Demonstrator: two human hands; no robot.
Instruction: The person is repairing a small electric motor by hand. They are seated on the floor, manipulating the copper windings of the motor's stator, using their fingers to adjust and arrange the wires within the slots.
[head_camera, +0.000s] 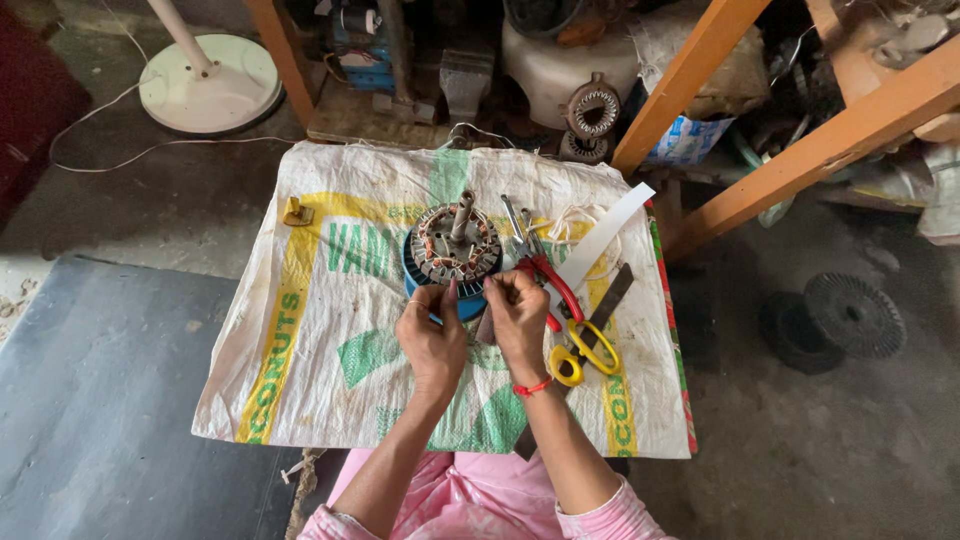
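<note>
A round motor stator (455, 245) with copper windings and an upright shaft sits on a blue ring, on a white woven sack (330, 330) spread over a small table. My left hand (432, 335) and my right hand (516, 318) meet at the stator's near edge, fingers pinched on something small and thin, too small to tell what. The right wrist wears a red thread band.
Red-handled pliers (548, 280), yellow-handled scissors (585, 350), a white strip (605, 235) and a dark flat blade (610, 295) lie right of the stator. A small yellow piece (295, 212) lies at the sack's far left. Orange wooden beams (800, 150), a fan base (210, 85) and black discs (855, 315) surround the table.
</note>
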